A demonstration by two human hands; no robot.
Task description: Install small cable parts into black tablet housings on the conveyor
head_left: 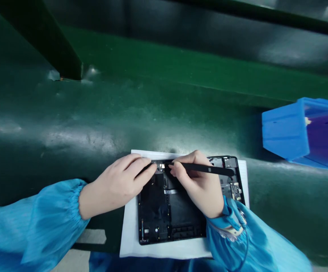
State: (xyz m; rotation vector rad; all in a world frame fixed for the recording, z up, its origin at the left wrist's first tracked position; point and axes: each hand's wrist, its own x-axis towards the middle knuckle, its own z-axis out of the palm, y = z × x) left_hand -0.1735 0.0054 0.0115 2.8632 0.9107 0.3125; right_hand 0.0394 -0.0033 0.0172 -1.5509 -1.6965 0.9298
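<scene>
A black tablet housing (181, 211) lies with its inside facing up, showing a small circuit board (235, 190) at its right and a short silvery strip (170, 192) near the middle. My right hand (200, 185) is closed around black tweezers (209, 168), whose rear end points right. Their tips are mostly hidden by my fingers, close to a small bright metallic part (162, 166) at the housing's upper edge. My left hand (121, 183) grips that upper edge at the left, fingers bent and pressed together. What lies beneath those fingertips is hidden.
White paper or a thin sheet (130, 241) lies under the housing on the green bench (152, 109). At the right stands a blue bin (283, 130). A dark post (59, 49) rises at the upper left. Grey tape (92, 236) sticks near the front edge. A cord (246, 245) runs from my right wrist.
</scene>
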